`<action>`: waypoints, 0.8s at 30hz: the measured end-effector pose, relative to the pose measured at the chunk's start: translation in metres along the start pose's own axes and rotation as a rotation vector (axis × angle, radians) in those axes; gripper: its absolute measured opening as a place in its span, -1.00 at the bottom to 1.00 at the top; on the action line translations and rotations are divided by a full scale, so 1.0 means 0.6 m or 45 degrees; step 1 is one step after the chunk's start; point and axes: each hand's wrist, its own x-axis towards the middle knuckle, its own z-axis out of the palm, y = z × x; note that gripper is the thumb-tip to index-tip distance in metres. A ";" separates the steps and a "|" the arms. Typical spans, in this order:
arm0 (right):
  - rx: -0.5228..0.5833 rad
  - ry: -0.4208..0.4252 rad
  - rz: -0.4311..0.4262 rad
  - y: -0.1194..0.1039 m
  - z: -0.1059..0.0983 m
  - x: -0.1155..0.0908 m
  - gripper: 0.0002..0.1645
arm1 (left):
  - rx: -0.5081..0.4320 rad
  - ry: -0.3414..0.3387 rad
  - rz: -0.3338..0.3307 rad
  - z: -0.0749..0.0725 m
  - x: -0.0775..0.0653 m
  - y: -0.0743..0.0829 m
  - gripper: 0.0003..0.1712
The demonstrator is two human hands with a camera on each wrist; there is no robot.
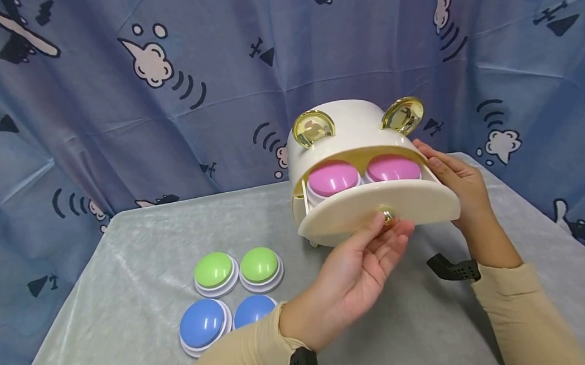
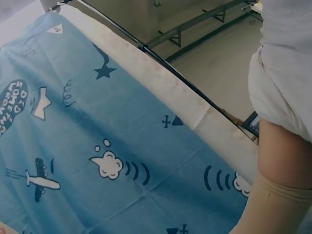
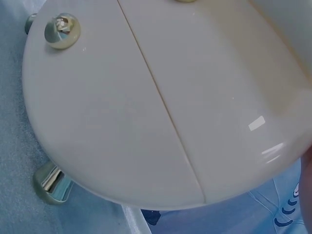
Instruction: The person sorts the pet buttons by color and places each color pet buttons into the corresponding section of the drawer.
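Observation:
A cream-white storage box (image 1: 354, 123) with gold round ears has its upper drawer (image 1: 344, 210) pulled out. Two pink dome buttons (image 1: 333, 178) with white bases sit inside that drawer. My left hand (image 1: 350, 274) pinches the gold knob (image 1: 387, 216) at the drawer's front, thumb on top and fingers beneath. Against the box's right side rests my right hand (image 1: 461, 194), its visible fingers fairly straight along the wall; the others are hidden. In the right wrist view, the box front (image 3: 107, 107) appears close up, with a seam, a gold knob (image 3: 62, 30) and a gold foot (image 3: 52, 184).
Two green dome buttons (image 1: 213, 270) stand on the grey cloth-covered table (image 1: 126, 259), left of the box. In front of them are two blue dome buttons (image 1: 202, 323), one partly behind my left sleeve. A blue patterned curtain (image 1: 227, 97) hangs behind the table.

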 end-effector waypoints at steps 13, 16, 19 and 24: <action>0.076 -0.031 -0.003 0.003 -0.003 -0.003 -0.63 | -0.014 0.061 0.060 0.003 0.027 0.007 -0.80; 0.078 -0.035 -0.008 0.003 -0.003 -0.003 -0.63 | -0.010 0.070 0.082 0.004 0.034 0.009 -0.80; 0.082 -0.054 -0.036 0.003 -0.002 -0.003 -0.63 | -0.006 0.079 0.107 0.004 0.040 0.012 -0.81; 0.077 -0.103 -0.080 0.006 -0.003 -0.003 -0.65 | 0.007 0.091 0.132 0.004 0.049 0.016 -0.83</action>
